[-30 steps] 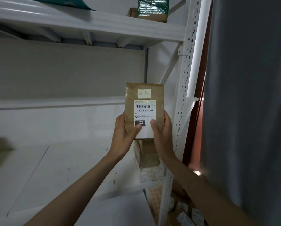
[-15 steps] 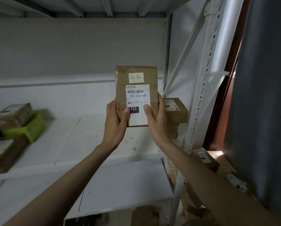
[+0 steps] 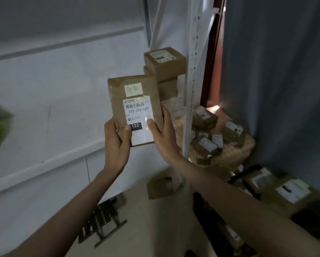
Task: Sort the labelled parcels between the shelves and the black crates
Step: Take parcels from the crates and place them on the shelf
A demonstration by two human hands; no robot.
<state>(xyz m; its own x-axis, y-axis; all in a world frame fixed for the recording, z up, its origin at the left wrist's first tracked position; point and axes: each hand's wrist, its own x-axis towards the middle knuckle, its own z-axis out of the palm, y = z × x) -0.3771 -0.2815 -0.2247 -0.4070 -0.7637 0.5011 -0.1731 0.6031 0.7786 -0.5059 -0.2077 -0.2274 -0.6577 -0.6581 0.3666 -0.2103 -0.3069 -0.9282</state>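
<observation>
I hold a flat brown parcel (image 3: 133, 93) upright in front of me, its white label reading 122-122-C07 and a black 122 tag. My left hand (image 3: 116, 141) grips its lower left edge, thumb on the label. My right hand (image 3: 163, 136) grips the lower right edge, thumb on the label too. Behind the parcel a stack of brown boxes (image 3: 164, 65) stands at the right end of the white shelf (image 3: 44, 112). A black crate (image 3: 207, 206) with labelled parcels sits low at the right.
A white perforated shelf post (image 3: 192, 71) rises right of the stack. Beyond it a woven basket (image 3: 235, 154) holds several small labelled parcels. A loose brown box (image 3: 161, 188) lies on the floor. Another black crate (image 3: 101, 223) sits under the shelf. A grey curtain (image 3: 278, 71) hangs at right.
My view has swung down and to the right; the floor, basket and crates have come into sight. The parcel stays held in both hands, tilted slightly.
</observation>
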